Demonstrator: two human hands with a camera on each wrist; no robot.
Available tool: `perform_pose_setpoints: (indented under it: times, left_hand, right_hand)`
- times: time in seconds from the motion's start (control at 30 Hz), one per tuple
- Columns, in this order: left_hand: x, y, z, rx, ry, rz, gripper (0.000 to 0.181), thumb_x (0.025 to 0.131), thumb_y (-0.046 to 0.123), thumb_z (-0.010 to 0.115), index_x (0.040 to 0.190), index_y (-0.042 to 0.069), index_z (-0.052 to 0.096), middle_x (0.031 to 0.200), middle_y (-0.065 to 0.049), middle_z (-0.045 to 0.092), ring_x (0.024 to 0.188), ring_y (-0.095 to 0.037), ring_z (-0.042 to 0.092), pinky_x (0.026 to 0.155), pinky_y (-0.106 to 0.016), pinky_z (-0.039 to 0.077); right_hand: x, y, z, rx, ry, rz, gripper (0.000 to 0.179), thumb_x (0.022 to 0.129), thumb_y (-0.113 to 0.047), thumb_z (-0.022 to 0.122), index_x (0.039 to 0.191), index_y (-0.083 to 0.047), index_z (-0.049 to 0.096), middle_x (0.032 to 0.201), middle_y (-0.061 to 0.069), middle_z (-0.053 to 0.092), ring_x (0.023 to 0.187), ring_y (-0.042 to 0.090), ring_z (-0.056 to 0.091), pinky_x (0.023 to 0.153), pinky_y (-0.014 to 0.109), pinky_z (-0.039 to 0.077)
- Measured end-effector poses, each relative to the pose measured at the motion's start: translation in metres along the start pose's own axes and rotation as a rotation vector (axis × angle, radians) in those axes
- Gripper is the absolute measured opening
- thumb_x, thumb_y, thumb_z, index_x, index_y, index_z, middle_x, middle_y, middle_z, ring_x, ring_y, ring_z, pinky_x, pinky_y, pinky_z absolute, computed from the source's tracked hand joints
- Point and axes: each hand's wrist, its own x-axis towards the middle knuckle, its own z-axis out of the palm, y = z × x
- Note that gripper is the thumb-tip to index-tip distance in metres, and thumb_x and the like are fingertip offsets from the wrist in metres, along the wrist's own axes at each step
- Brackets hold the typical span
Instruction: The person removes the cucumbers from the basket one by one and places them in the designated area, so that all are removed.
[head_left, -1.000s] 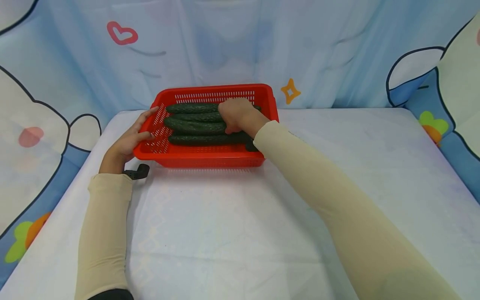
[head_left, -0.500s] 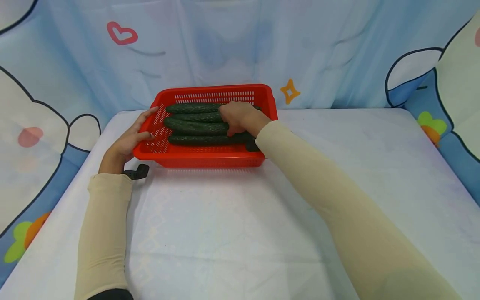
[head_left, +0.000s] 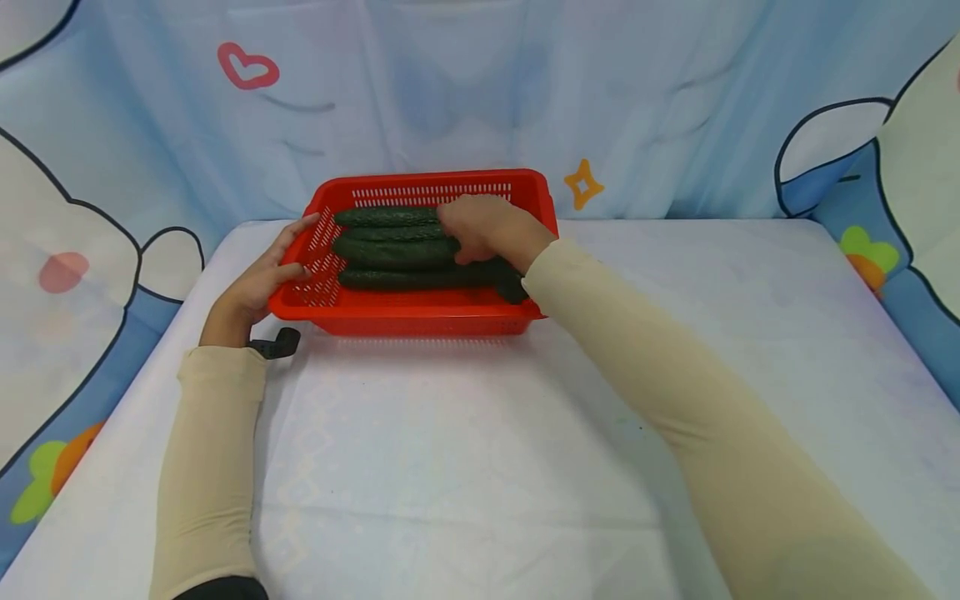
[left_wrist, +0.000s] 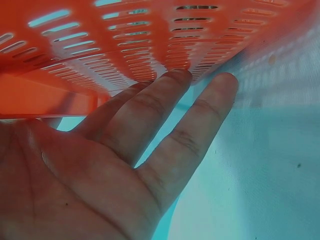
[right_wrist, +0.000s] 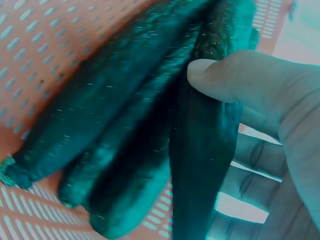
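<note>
Several long dark-green cucumbers [head_left: 393, 252] lie side by side, lengthwise, in a red slotted plastic basket [head_left: 420, 323]. My right hand [head_left: 487, 227] reaches in over their right halves. In the right wrist view it grips one cucumber [right_wrist: 202, 165], thumb across the top and fingers curled round the far side. The other cucumbers [right_wrist: 100, 107] lie close beside it. At the basket's left end my left hand [head_left: 255, 283] holds the rim, thumb over the edge. Its other fingers [left_wrist: 182, 140] lie fairly straight along the outer wall in the left wrist view, where the thumb is mostly hidden.
The basket stands near the back edge of a table with a white cloth [head_left: 450, 467]. Right behind it hangs a light-blue printed curtain [head_left: 465, 92]. A small black device [head_left: 276, 343] is strapped to my left wrist.
My right forearm and wrist have shifted slightly to the right, while the hand stays over the cucumbers. The left hand and basket keep their places.
</note>
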Motion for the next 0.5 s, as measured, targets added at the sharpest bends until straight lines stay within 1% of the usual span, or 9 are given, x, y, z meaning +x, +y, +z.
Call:
perform_pose_setpoints:
  times: [0.2, 0.27, 0.37, 0.5]
  left_hand:
    - [0.002, -0.001, 0.001, 0.014, 0.011, -0.014, 0.08, 0.095, -0.002, 0.045, 0.155, 0.042, 0.015, 0.153, -0.012, 0.023, 0.112, -0.021, 0.054, 0.08, -0.026, 0.059]
    - [0.003, -0.001, 0.002, 0.015, 0.012, -0.016, 0.08, 0.095, -0.002, 0.045, 0.154, 0.042, 0.015, 0.153, -0.012, 0.023, 0.113, -0.021, 0.053, 0.079, -0.026, 0.059]
    - [0.004, -0.001, 0.002, 0.012, 0.013, -0.017, 0.079, 0.095, -0.002, 0.045, 0.154, 0.042, 0.015, 0.153, -0.012, 0.023, 0.113, -0.021, 0.053, 0.08, -0.026, 0.059]
    - [0.004, -0.001, 0.001, 0.011, 0.01, -0.017, 0.079, 0.096, -0.001, 0.046, 0.154, 0.043, 0.015, 0.153, -0.012, 0.022, 0.112, -0.02, 0.054, 0.08, -0.026, 0.059]
  right_hand:
    - [-0.01, -0.002, -0.011, 0.023, 0.042, -0.04, 0.05, 0.094, -0.028, 0.064, 0.136, -0.008, 0.045, 0.133, 0.01, 0.057, 0.119, 0.025, 0.058, 0.105, 0.042, 0.048]
    - [-0.013, -0.004, -0.013, 0.035, 0.053, -0.046, 0.055, 0.095, -0.03, 0.063, 0.14, -0.007, 0.041, 0.136, 0.009, 0.056, 0.12, 0.024, 0.057, 0.107, 0.042, 0.047]
    - [-0.016, -0.009, -0.014, 0.036, 0.074, -0.051, 0.06, 0.095, -0.033, 0.062, 0.143, -0.008, 0.037, 0.133, 0.009, 0.058, 0.115, 0.024, 0.059, 0.105, 0.043, 0.049]
    - [-0.018, -0.013, -0.014, 0.015, 0.128, -0.058, 0.056, 0.093, -0.036, 0.063, 0.138, -0.011, 0.041, 0.125, 0.007, 0.062, 0.104, 0.022, 0.062, 0.097, 0.043, 0.053]
